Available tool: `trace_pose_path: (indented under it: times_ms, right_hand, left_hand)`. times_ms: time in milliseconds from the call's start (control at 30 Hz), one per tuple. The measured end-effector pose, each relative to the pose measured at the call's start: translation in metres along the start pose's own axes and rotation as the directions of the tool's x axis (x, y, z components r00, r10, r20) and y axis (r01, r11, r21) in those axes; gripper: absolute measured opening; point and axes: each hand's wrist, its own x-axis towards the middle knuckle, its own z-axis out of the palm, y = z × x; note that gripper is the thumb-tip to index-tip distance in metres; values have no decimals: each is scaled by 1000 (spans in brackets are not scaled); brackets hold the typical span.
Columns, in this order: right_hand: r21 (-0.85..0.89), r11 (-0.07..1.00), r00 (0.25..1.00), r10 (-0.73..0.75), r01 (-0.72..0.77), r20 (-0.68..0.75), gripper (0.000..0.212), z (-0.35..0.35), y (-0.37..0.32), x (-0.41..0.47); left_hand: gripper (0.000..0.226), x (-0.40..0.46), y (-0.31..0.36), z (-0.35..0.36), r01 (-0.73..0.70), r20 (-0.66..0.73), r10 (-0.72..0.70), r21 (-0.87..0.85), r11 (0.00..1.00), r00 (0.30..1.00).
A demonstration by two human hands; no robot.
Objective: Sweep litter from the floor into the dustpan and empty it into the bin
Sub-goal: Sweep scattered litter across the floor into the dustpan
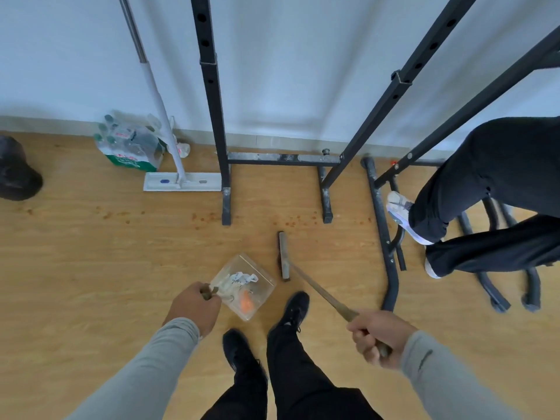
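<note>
A clear plastic dustpan (260,280) sits low over the wooden floor in front of my feet, holding crumpled white paper (239,279) and an orange scrap (246,304). My left hand (194,307) grips its short handle at the pan's left corner. My right hand (377,336) grips the long brown handle of a broom (321,291). The broom's dark head (284,255) rests on the floor just right of the dustpan. Small orange crumbs (291,222) lie scattered on the floor beyond the broom head.
A black metal rack (225,165) stands against the white wall ahead. A flat mop (181,180) and a pack of water bottles (130,147) are at the left. Another person's legs (485,207) rest on the frame at right. A dark bag (15,174) sits far left.
</note>
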Motion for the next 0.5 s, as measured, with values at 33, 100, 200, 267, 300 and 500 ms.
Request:
trace_pose_path:
  times_ms: [33, 100, 200, 267, 300, 500]
  right_hand:
    - [-10, 1000, 1000, -19, 19, -19, 46, -11, -4, -7]
    - [-114, 991, 996, -77, 71, -48, 43, -23, -15, -17]
    - [-393, 911, 984, -163, 122, -72, 36, -11, -40, -8]
    - [-548, 829, 972, -208, 115, -111, 36, 6, -59, 24]
    - [-608, 788, 966, -222, 99, -131, 40, 16, -65, 42]
    - [-782, 622, 961, -232, 29, -149, 77, 90, -34, 95]
  left_hand:
    - [36, 0, -4, -5, 2, -5, -2, 2, 1000, 1000]
    - [34, 0, -10, -12, 7, -7, -7, 31, 999, 1000]
    - [27, 3, -19, -11, 22, 3, -22, 70, 997, 1000]
    - [23, 6, -25, -9, 35, -19, -34, 77, 996, 999]
    - [21, 9, -28, -9, 38, -29, -36, 85, 996, 999]
    - [16, 19, -32, -13, 49, -62, -44, 90, 995, 997]
